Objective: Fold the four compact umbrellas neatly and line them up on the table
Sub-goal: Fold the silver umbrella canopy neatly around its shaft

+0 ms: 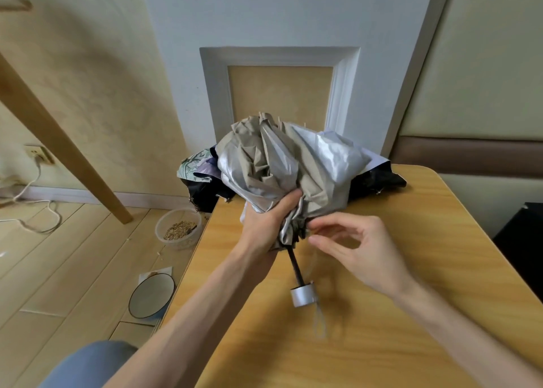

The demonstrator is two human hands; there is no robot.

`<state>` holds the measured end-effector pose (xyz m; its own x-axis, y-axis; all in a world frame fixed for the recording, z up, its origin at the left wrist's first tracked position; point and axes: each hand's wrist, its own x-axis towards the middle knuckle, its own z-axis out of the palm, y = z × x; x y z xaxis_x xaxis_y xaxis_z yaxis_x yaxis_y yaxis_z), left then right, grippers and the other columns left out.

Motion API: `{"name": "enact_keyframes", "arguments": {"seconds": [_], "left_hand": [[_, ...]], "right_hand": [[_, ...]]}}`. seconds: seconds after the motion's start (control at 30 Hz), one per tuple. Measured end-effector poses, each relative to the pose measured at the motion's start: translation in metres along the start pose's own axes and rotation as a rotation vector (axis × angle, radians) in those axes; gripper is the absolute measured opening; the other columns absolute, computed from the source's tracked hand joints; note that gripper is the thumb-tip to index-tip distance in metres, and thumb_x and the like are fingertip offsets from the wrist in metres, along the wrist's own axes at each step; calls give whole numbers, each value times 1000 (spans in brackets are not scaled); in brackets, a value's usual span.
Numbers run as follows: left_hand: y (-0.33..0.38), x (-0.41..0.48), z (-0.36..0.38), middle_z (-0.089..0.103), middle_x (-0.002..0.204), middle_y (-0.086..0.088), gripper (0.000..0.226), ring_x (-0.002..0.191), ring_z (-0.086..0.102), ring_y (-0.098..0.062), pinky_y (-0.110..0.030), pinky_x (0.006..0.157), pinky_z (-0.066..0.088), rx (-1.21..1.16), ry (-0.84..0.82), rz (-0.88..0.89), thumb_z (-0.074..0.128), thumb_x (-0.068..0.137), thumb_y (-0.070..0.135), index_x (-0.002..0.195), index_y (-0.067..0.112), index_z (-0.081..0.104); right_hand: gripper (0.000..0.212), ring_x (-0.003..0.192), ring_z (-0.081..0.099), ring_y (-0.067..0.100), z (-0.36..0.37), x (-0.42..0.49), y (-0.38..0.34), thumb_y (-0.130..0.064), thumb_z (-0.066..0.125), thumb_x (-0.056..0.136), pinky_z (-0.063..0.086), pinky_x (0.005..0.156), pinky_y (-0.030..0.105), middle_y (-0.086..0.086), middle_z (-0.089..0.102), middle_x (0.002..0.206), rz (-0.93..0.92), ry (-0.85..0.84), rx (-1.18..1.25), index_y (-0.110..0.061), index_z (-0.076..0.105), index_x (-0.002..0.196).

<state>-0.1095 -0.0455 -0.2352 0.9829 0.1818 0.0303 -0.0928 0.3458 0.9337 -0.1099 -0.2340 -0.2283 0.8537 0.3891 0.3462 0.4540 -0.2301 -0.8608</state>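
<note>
head view: left hand (266,226) grips the gathered canopy of the silver-and-khaki compact umbrella (288,164), held over the wooden table (396,343), its handle (304,295) pointing down. right hand (358,249) is half-curled just beside the fabric; blurred, so i cannot tell if it pinches. other umbrellas (202,179) are heaped behind.

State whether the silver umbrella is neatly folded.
Not yet: the silver umbrella is collapsed but its fabric bunches loosely above the gripping left hand.
</note>
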Motion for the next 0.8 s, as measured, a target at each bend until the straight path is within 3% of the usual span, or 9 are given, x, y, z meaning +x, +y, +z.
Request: {"name": "enact_keyframes", "arguments": {"seconds": [0.2,0.3,0.37,0.43,0.57,0.7,0.8], "left_hand": [[-3,-7,11,75,126,-10,52,119,72,-30,-54,105,56,-38,-3,37,81,90,8,138,10,61],[-4,-4,9,75,128,-10,60,120,71,-29,-52,107,55,-21,36,50,87,84,14,139,11,62],[-1,-2,5,74,129,-9,63,122,70,-30,-50,108,54,-27,49,34,88,84,23,140,13,63],[3,-2,3,74,130,-6,58,123,70,-30,-49,107,54,-44,50,-6,85,88,31,140,18,64],[5,-3,6,74,130,-6,56,121,71,-28,-55,107,55,-52,62,2,82,90,39,140,20,64],[0,-2,7,74,131,-6,72,122,70,-27,-51,107,54,5,93,66,91,80,38,141,17,61],[-2,1,6,75,129,-2,78,119,71,-23,-50,103,58,75,117,103,93,74,43,141,19,61]], "right_hand": [[13,95,76,8,14,1,7,-7,87,82,60,86,22,-11,80,95,-108,27,-30,-16,85,92],[18,109,72,3,17,-3,9,-8,84,87,52,98,16,-13,78,109,-81,-65,-43,-15,85,105],[26,114,68,-2,15,-5,4,-10,81,91,49,96,9,-16,74,119,-38,-155,-42,-17,81,116],[30,110,69,4,14,-4,-2,-16,82,92,51,89,11,-19,73,120,-27,-159,-57,-22,79,121],[25,101,71,12,23,-6,-11,-31,86,86,59,83,34,-16,76,104,-45,35,-94,-27,78,109],[23,78,63,16,29,-15,-19,-21,87,86,51,67,27,-10,64,82,-224,266,-244,-18,65,85],[27,92,59,17,24,-12,-25,-25,83,87,47,78,25,-3,57,98,-294,445,-272,-16,60,98]]}}
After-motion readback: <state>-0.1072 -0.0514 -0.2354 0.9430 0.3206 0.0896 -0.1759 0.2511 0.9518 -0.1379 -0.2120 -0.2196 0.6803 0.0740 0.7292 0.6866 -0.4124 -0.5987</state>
